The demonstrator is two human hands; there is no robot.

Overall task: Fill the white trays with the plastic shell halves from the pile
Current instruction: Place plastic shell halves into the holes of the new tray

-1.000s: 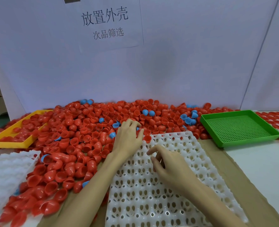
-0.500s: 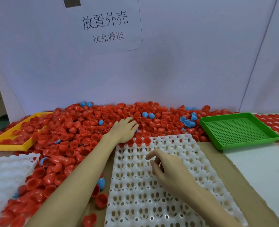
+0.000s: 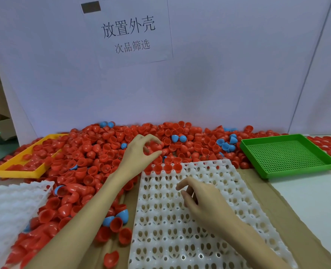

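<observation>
A big pile of red shell halves (image 3: pixel 94 152), with a few blue ones (image 3: pixel 178 138) mixed in, covers the back and left of the table. In front of it lies a white tray (image 3: pixel 219 171) with rows of holes; three red shells (image 3: pixel 166 167) sit in its far row. My left hand (image 3: pixel 141 152) reaches into the pile just beyond the tray's far left corner, thumb and arched fingers pinching a red shell. My right hand (image 3: pixel 199 199) rests on the middle of the tray, fingers loosely curled, nothing visible in it.
A second white tray (image 3: pixel 9 206) lies at the left front. A yellow tray (image 3: pixel 25 171) half buried in red shells stands at the far left, and a green perforated tray (image 3: pixel 287 156) at the right. Behind everything rises a white wall with a paper sign.
My left hand has moved from the tray's far edge deeper into the pile and arched its fingers round a shell. A few shells have rolled down beside my left forearm. My right hand has barely moved.
</observation>
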